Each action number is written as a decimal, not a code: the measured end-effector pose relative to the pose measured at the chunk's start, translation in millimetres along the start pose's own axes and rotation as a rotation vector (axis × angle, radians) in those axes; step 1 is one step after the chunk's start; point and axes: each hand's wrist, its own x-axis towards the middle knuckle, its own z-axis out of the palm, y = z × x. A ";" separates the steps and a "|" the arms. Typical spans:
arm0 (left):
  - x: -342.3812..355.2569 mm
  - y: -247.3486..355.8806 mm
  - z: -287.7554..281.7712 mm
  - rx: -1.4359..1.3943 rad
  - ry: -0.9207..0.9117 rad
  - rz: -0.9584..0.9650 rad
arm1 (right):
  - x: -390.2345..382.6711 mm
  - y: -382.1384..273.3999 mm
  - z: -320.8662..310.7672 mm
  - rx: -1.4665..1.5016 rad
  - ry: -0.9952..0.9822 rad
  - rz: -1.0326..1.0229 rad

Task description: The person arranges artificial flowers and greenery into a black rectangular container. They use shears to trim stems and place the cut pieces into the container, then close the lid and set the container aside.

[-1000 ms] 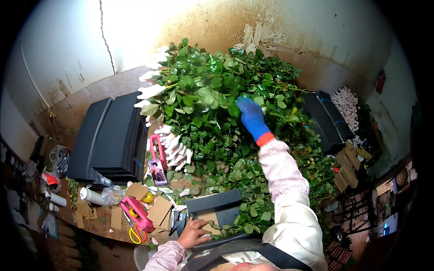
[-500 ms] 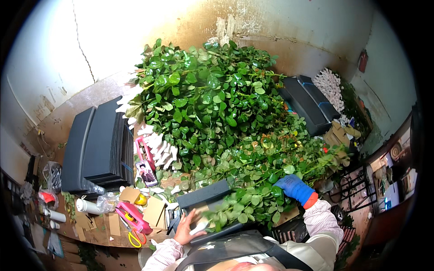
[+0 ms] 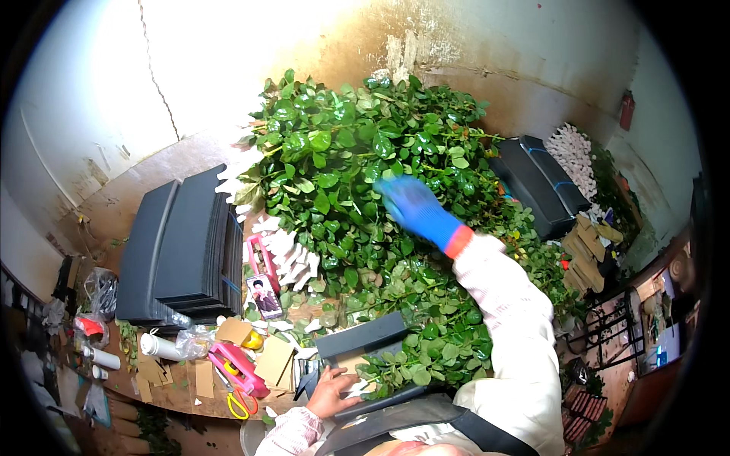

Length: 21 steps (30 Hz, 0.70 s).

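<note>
My bare left hand (image 3: 332, 392) is at the left end of an open dark-grey box (image 3: 361, 338), its fingers and thumb closed about a white-wrapped flower head (image 3: 359, 388). Leafy green stems (image 3: 430, 357) run to the right from there, lying in and over the box. Over the big heap of leafy stems (image 3: 327, 178), my right hand (image 3: 414, 210) in a blue glove with an orange cuff reaches forward. Motion smears its fingers, and whatever they touch cannot be made out. White-wrapped heads (image 3: 293, 258) stick out along the heap's left side.
Stacked dark-grey sheets (image 3: 194, 235) stand at left. Along the front edge are a white bottle (image 3: 160, 347), a pink tool (image 3: 237, 370), scissors (image 3: 242, 403) and cardboard pieces (image 3: 274, 360). Tied dark-grey boxes (image 3: 536, 186) and more white-wrapped heads (image 3: 572, 159) lie at far right.
My right hand has moved from the stems beside the box, forward and left over the large heap. My left hand stays at the box's left end. The whole view has shifted slightly.
</note>
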 end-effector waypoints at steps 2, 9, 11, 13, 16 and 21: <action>4.6 0.6 0.3 -0.030 0.020 0.012 | 59.9 29.3 36.4 -0.330 0.238 0.025; 5.7 8.3 8.6 0.056 0.188 0.035 | 84.0 52.0 94.4 -0.170 0.142 0.155; 5.7 11.5 6.3 0.118 0.205 0.046 | 53.3 56.0 73.6 0.011 0.153 0.061; 9.2 13.9 6.2 0.019 0.198 0.078 | 20.4 58.0 36.2 0.039 0.148 -0.053; 6.0 12.3 6.4 0.002 0.185 0.092 | -18.1 24.7 -33.5 0.107 0.095 -0.239; 1.7 -8.4 18.6 -0.014 0.184 0.103 | -110.8 -52.5 -95.6 0.029 -0.074 -0.247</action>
